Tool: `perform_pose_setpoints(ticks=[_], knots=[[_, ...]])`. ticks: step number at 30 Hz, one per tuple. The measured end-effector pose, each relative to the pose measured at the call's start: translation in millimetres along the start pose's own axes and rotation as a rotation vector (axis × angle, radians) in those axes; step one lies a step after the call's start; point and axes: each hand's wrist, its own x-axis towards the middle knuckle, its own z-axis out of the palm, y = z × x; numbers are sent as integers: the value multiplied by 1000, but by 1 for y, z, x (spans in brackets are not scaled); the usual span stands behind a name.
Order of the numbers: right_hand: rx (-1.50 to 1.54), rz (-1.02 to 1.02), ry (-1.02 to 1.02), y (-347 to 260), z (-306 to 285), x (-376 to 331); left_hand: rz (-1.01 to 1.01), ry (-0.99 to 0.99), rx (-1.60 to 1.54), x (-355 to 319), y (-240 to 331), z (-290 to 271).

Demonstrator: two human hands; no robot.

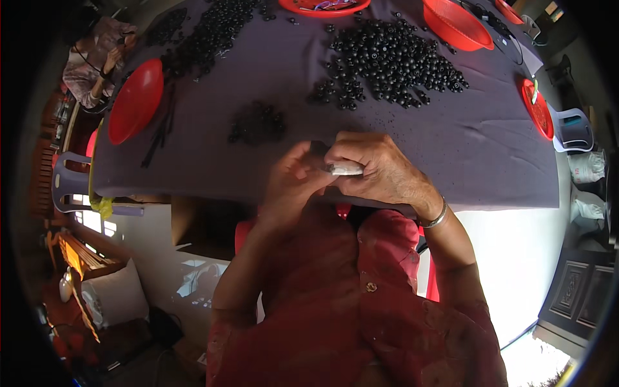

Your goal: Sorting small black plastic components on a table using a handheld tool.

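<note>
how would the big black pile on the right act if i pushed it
The pile would probably scatter, since its pieces look loose and separate. Single pieces may roll, being roundish. Creases in the cloth might stop some of them.

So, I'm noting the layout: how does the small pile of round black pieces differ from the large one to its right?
The small pile has few pieces, the large pile many. The small pile lies nearer the camera, the large pile mostly farther off. Both are black, on the dark tablecloth.

two near hands, five red containers
</note>
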Motion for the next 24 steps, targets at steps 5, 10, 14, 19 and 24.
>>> perform_pose_setpoints(ticks=[5, 10, 14, 19, 24], knots=[[84, -8, 62, 11, 2, -5, -32, -69, -72, 4, -3, -3], [110, -34, 134, 12, 5, -7, -114, -91, -494, -1, -5, 6], [118, -51, 177, 13, 5, -9, -42, -120, -452, -2, -6, 7], [137, -32, 221, 1, 3, -8, 187, -32, -230, -7, -6, 8], [132, -54, 215, 0, 4, -8, 102, -96, -425, -6, -13, 2]])
